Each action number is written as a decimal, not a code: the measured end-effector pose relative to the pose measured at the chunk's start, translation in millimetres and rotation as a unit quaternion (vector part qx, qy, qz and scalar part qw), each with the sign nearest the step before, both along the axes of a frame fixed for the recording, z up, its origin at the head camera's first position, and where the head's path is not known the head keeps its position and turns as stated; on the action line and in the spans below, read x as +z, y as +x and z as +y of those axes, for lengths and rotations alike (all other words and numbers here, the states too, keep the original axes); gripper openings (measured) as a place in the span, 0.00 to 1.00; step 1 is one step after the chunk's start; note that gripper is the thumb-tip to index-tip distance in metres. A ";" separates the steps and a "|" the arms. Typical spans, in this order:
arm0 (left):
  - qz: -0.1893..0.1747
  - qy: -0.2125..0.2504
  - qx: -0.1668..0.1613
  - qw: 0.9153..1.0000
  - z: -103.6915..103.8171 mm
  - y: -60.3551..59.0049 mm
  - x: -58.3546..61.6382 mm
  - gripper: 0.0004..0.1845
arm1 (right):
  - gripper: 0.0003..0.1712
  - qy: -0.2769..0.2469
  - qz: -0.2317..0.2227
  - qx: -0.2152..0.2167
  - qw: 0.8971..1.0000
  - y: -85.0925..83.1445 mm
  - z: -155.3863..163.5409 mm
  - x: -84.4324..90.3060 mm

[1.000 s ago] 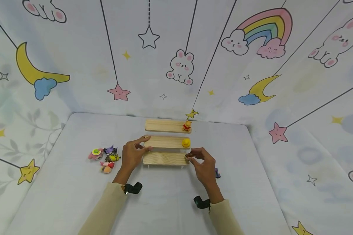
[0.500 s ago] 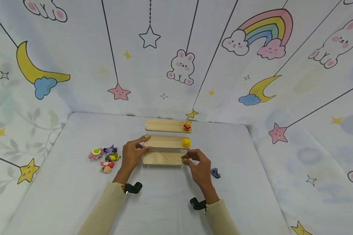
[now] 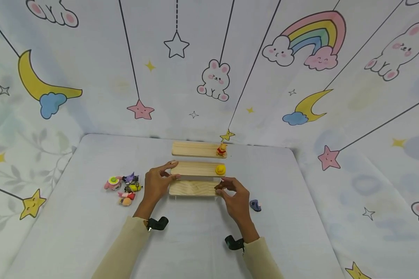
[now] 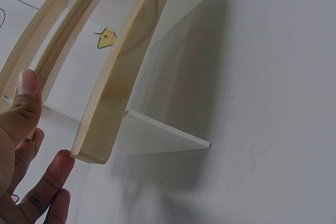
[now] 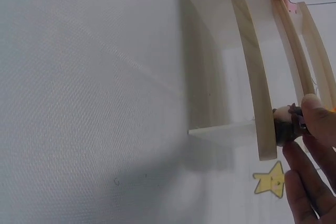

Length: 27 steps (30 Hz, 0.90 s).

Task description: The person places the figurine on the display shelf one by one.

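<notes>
A small dark figurine is pinched between thumb and fingers of my right hand, at the right end of the lowest tier of a three-tier wooden shelf. In the head view my fingers hide most of the figurine. My left hand grips the left end of the middle tier; in the left wrist view, its thumb lies on that tier and a fingertip touches the lowest tier's end. A yellow figurine stands at the middle tier's right end, a Winnie-the-Pooh figurine on the top tier.
Several colourful figurines lie in a cluster left of the shelf. A blue-purple figurine lies right of my right hand. White side panels hold up the tiers on a white cloth. A printed backdrop rises behind.
My right hand has moved slightly left with the dark figurine, further onto the lowest tier, uncovering the blue-purple figurine. The left hand has stayed on the shelf.
</notes>
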State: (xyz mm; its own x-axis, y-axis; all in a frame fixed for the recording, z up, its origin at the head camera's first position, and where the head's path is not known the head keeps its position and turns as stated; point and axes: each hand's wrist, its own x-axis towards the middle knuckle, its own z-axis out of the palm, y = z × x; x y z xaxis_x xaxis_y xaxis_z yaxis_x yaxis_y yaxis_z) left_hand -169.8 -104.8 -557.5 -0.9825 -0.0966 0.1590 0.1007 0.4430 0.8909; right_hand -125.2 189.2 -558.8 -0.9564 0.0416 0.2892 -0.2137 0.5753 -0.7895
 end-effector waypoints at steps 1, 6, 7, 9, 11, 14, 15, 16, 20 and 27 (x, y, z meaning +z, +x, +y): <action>-0.001 0.000 0.001 1.000 0.2 0.2 0.1 0.26 | 0.28 0.003 0.002 -0.002 1.000 0.5 0.7 0.1; -0.007 0.001 0.000 1.000 0.4 0.7 0.4 0.26 | 0.28 0.014 0.016 -0.018 1.000 3.4 7.8 2.2; -0.007 0.001 0.000 1.000 0.4 0.6 0.7 0.26 | 0.28 0.016 0.019 -0.020 0.999 4.1 10.1 2.9; -0.007 0.004 -0.001 1.000 0.4 0.5 1.1 0.26 | 0.28 0.019 0.023 -0.026 0.999 5.3 15.6 4.6; -0.003 0.005 -0.001 1.000 0.3 0.4 1.3 0.26 | 0.28 0.026 0.026 -0.034 0.999 6.7 22.4 6.3; 0.003 0.008 0.000 1.000 0.4 0.3 1.2 0.27 | 0.28 0.033 0.021 -0.051 0.998 9.8 34.0 7.9; 0.003 0.008 0.000 1.000 0.3 0.3 1.2 0.27 | 0.28 0.037 0.019 -0.058 0.997 11.0 38.3 7.8; 0.003 0.007 -0.001 1.000 0.3 0.2 0.8 0.27 | 0.28 0.037 0.017 -0.065 0.997 12.3 42.7 8.0; 0.000 0.004 0.002 1.000 0.2 0.4 0.8 0.27 | 0.26 0.041 0.013 -0.091 0.995 17.8 60.6 8.6; 0.004 0.010 -0.001 1.000 -0.7 0.0 0.0 0.27 | 0.23 0.036 0.020 -0.125 0.991 25.3 90.6 7.4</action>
State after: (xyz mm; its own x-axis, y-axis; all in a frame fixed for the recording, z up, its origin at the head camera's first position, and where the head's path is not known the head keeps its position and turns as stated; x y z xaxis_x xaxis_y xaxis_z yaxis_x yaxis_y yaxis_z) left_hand -169.9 -105.5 -557.5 -0.9813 -0.0981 0.1654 0.1091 0.4245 0.8988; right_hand -99.9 279.8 -551.4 -0.9064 0.2533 0.3380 -0.0884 0.6688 -0.7381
